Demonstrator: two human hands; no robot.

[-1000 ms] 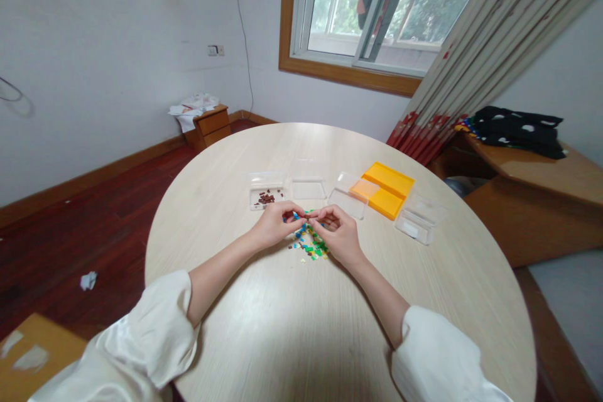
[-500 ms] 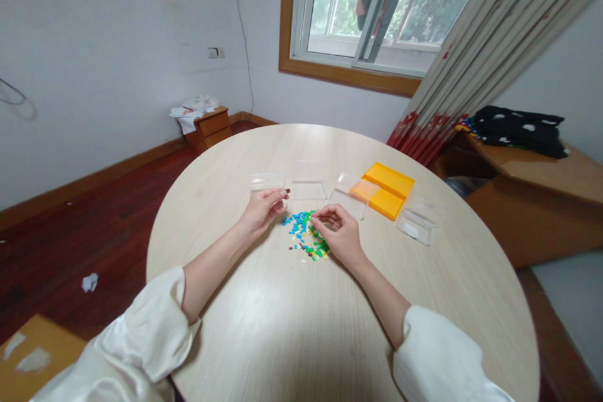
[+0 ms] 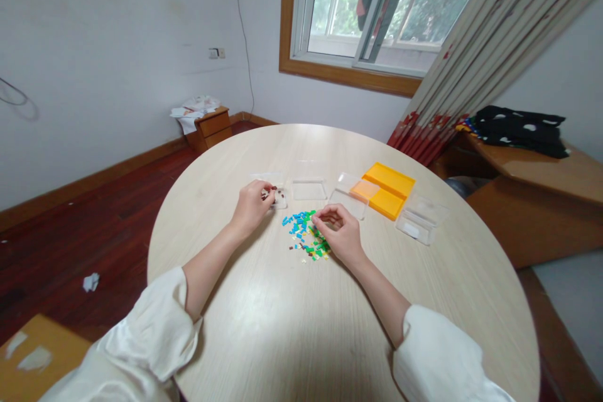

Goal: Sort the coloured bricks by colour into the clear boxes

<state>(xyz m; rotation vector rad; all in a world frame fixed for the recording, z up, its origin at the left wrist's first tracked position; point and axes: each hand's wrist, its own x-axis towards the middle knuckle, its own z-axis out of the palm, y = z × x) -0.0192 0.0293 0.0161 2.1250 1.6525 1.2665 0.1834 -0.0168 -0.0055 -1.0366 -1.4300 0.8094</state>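
My left hand is over a clear plastic box at the left, its thumb and forefinger pinched on a small brown brick. Several dark brown pieces lie in that box, partly hidden by the fingers. My right hand hovers at the right side of a loose pile of tiny blue, green, yellow and brown bricks. Its thumb and forefinger are closed together; whatever may be between them is too small to name.
Beyond the pile stand another open clear box, a further clear box overlapping an open orange case, and a small clear box at the right. All rest on a round pale wooden table.
My left hand has moved left, from above the pile's edge to the left clear box, carrying the brown brick and uncovering brown pieces there. My right hand has barely moved.
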